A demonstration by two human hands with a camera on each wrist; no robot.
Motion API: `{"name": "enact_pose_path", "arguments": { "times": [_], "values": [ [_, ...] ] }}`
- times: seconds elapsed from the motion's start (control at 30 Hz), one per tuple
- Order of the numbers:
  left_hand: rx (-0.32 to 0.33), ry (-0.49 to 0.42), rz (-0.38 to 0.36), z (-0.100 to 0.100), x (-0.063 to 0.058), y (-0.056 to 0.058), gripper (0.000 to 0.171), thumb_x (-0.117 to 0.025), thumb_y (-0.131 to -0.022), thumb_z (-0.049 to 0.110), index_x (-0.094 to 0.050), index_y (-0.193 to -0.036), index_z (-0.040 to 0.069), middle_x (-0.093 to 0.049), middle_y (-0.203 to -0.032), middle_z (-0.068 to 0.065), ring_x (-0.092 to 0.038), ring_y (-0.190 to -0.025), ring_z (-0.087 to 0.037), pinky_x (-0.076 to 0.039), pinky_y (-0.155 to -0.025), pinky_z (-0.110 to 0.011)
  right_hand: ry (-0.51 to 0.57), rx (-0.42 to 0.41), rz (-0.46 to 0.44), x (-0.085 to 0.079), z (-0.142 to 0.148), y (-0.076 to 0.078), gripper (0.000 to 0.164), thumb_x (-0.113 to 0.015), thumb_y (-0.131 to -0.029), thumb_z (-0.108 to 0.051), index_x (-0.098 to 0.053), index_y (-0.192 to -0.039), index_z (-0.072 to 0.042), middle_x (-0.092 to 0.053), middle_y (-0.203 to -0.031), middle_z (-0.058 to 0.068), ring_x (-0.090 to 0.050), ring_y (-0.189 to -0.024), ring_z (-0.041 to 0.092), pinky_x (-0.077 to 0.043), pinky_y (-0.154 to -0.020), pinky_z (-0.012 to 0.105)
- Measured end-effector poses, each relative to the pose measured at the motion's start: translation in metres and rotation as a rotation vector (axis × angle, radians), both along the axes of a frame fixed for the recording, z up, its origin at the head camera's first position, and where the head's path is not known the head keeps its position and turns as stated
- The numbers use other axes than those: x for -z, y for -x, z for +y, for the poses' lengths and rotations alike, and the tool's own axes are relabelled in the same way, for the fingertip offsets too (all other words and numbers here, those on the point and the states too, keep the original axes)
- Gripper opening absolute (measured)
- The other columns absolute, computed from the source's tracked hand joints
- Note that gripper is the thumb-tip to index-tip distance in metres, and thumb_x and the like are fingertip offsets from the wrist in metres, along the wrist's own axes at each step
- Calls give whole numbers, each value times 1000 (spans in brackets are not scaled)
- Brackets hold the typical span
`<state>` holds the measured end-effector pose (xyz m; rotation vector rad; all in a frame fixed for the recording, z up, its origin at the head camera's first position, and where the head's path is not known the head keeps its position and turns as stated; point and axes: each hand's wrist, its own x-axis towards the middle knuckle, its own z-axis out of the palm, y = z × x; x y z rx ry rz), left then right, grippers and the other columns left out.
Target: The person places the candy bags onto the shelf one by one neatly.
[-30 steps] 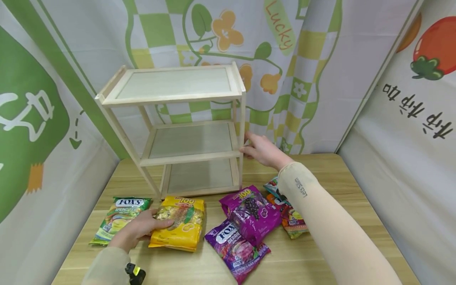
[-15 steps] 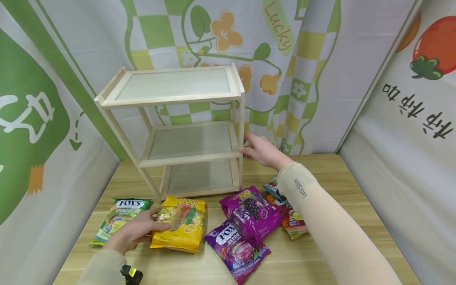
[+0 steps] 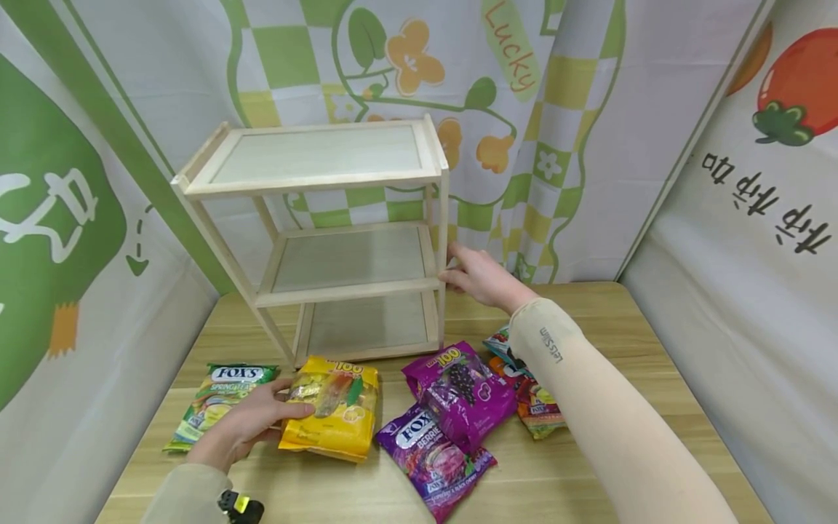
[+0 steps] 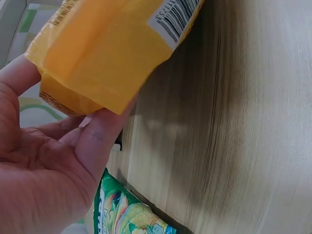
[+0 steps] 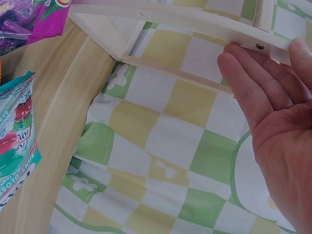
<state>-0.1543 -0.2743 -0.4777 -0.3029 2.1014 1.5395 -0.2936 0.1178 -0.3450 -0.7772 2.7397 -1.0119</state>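
My left hand [image 3: 258,418] holds a yellow candy bag [image 3: 334,407] by its left side, thumb on top and fingers underneath. In the left wrist view the bag's underside [image 4: 107,53] faces the camera, raised over the tabletop, with a barcode on it. My right hand [image 3: 481,276] pinches the right front post of a pale wooden three-tier shelf [image 3: 347,293] at middle-tier height. The right wrist view has the thumb and fingertips of that hand [image 5: 282,117] on either side of the post, near a screw.
A green Fox's bag [image 3: 222,397] lies left of my left hand. Before the shelf, a purple grape candy bag [image 3: 465,393] overlaps a Fox's berries bag [image 3: 435,466]. An orange bag [image 3: 540,404] and a teal bag [image 5: 17,136] lie partly under my right forearm. Printed curtains [image 3: 576,182] enclose the table.
The yellow bag has come up slightly and tilted in my left hand, its far edge shifting upward in view. My right hand stays on the shelf post.
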Motion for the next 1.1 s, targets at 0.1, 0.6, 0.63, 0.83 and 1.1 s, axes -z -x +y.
{"name": "enact_pose_path", "arguments": {
  "times": [0.1, 0.6, 0.63, 0.83, 1.1],
  "values": [
    [-4, 2, 1, 1, -2, 0, 103, -78, -92, 28, -9, -159, -9, -24, -157, -39, -70, -100, -26, -62, -85, -47, 1, -1, -3, 0, 0, 0, 17, -57, -106, -22, -53, -115, -7, -75, -103, 15, -72, -89, 22, -61, -79, 38],
    [-18, -30, 22, 2, -9, -4, 101, -79, -92, 25, -12, -160, -6, -25, -155, -40, -72, -95, -25, -63, -82, -45, 6, -1, -23, -1, 0, -1, 18, -57, -107, -23, -52, -116, -7, -75, -109, 15, -73, -98, 28, -62, -84, 42],
    [-14, -31, 23, 2, -9, -4, 100, -78, -92, 25, -11, -160, -6, -23, -156, -41, -71, -95, -25, -63, -82, -45, 8, -2, -23, -1, 0, -1, 18, -57, -107, -23, -52, -116, -7, -75, -109, 15, -73, -99, 30, -62, -84, 42],
    [-16, -60, 26, 1, -10, -7, 99, -77, -93, 21, -10, -160, -6, -18, -158, -42, -72, -93, -25, -63, -81, -44, 14, -6, -15, 0, 0, 0, 19, -57, -107, -23, -52, -116, -7, -75, -110, 17, -72, -103, 35, -61, -84, 43],
    [-19, -45, 37, 2, -14, -10, 97, -76, -93, 21, -12, -161, -4, -12, -160, -40, -71, -95, -23, -62, -83, -43, 7, -6, -17, 0, 0, 0, 20, -56, -107, -23, -52, -117, -7, -74, -112, 18, -72, -105, 35, -61, -86, 44]
  ]
}}
